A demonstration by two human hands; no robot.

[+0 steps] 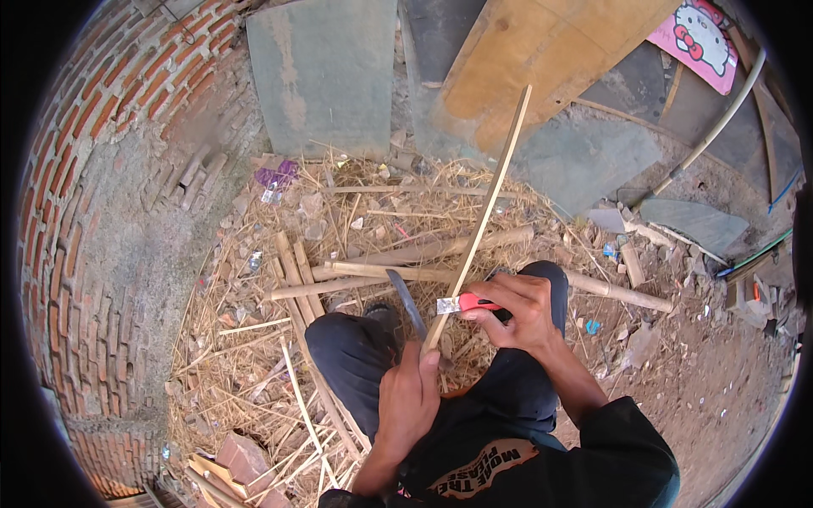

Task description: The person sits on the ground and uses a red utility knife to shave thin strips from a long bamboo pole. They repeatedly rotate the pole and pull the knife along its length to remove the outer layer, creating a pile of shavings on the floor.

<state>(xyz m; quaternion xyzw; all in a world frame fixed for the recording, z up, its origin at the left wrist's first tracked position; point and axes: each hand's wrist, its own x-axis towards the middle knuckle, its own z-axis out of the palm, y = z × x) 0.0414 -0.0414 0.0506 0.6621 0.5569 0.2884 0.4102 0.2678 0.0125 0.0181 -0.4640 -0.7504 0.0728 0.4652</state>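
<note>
Wood or bamboo, pale and split, makes the long strip (494,190) slanting up and away from you, its near end clasped in your left hand (409,394), probably to steady it under the red-handled tool (476,301). Your right hand grips that tool, fingers curled over and thumb below (518,309), reaching inward so its flat metal end lies across the strip just beyond your left thumb.

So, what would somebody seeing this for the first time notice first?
Probably the long pale strip, slanting up through the middle from the left hand. Next, the red-handled tool in the right hand, its metal end at the strip's lower part. Then perhaps the bright pink cartoon panel at the upper right.
</note>
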